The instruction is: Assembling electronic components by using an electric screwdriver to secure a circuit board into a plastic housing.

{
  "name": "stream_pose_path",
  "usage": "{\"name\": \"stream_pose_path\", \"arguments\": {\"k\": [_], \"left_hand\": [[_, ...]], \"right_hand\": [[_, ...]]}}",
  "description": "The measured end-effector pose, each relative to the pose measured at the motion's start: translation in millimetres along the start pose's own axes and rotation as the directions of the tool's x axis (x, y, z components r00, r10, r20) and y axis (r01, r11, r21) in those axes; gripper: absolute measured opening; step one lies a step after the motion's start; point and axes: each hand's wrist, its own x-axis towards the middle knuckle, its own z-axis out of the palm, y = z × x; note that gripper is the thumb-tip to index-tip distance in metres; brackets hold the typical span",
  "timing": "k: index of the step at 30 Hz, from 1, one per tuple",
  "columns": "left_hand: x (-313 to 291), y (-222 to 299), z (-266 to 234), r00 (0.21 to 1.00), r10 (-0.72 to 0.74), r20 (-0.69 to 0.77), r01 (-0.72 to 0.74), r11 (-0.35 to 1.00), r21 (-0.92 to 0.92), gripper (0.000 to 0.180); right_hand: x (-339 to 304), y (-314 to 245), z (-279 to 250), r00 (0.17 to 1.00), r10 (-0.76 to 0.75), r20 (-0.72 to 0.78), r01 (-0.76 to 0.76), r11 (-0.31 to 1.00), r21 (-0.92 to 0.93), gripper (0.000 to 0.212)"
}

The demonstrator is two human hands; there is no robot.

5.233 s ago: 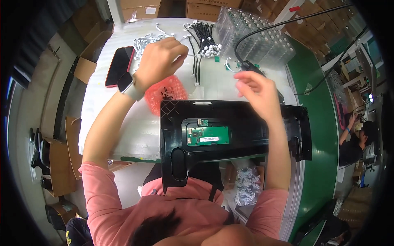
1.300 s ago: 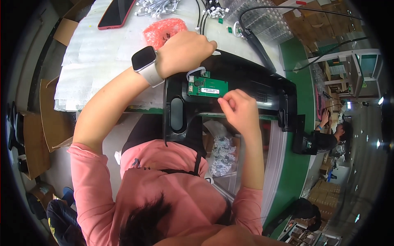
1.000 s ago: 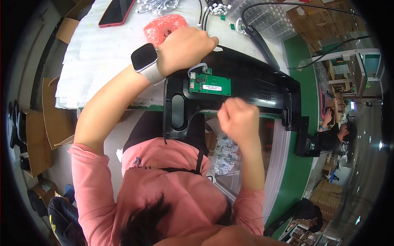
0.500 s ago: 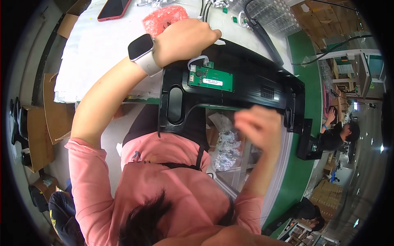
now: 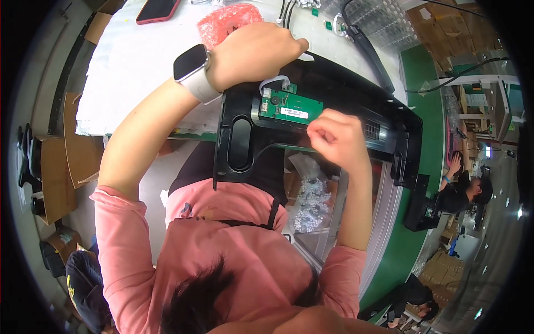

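Note:
A long black plastic housing [image 5: 339,83] lies across the table's near edge, its left end overhanging toward my lap. Set in it is a green circuit board [image 5: 297,102] with a white label and a short light cable at its upper left. My left hand [image 5: 264,50], a watch [image 5: 191,62] on its wrist, is closed over the housing's far edge; its fingertips are mostly hidden. Just beside the board's lower right corner is my right hand [image 5: 340,139], fingers pinched together above the housing. Whatever it may hold is too small to make out.
On the white table top [image 5: 133,72] are a red-edged phone [image 5: 158,9], pink bubble wrap [image 5: 228,23], a black bar-shaped part [image 5: 370,55] and clear plastic trays [image 5: 384,22]. A bag of small parts [image 5: 310,203] sits below the table edge. Two other people work at the right.
My right hand has come up from below the housing to the board's lower right corner, fingers now pinched. My left hand keeps its place on the far edge. The view has shifted slightly.

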Motion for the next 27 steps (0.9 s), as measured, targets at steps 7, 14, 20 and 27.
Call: {"name": "stream_pose_path", "arguments": {"k": [7, 14, 20, 27], "left_hand": [[3.0, -2.1, -3.5, 0.997, 0.006, -0.082, -0.024, 0.975, -0.221, 0.019], [-40.9, -13.0, -51.2, 0.955, -0.092, -0.281, -0.011, 0.938, -0.346, 0.019], [-87.7, -16.2, -69.6, 0.9, -0.435, -0.026, 0.354, 0.764, -0.54, 0.03], [-100.1, 3.0, -37.2, 0.738, -0.379, 0.558, 0.673, 0.354, -0.649, 0.057]], "right_hand": [[-5.2, -9.8, -12.4, 0.991, -0.117, 0.057, 0.128, 0.954, -0.272, 0.014], [-98.9, 56.5, -120.6, 0.634, 0.514, -0.578, -0.548, 0.826, 0.133, 0.026], [-419.9, 178.8, -206.3, -0.333, 0.47, -0.817, -0.811, -0.585, -0.006, 0.07], [-671.3, 214.9, -155.5, -0.527, 0.632, -0.569, -0.548, 0.259, 0.795, 0.035]]}}
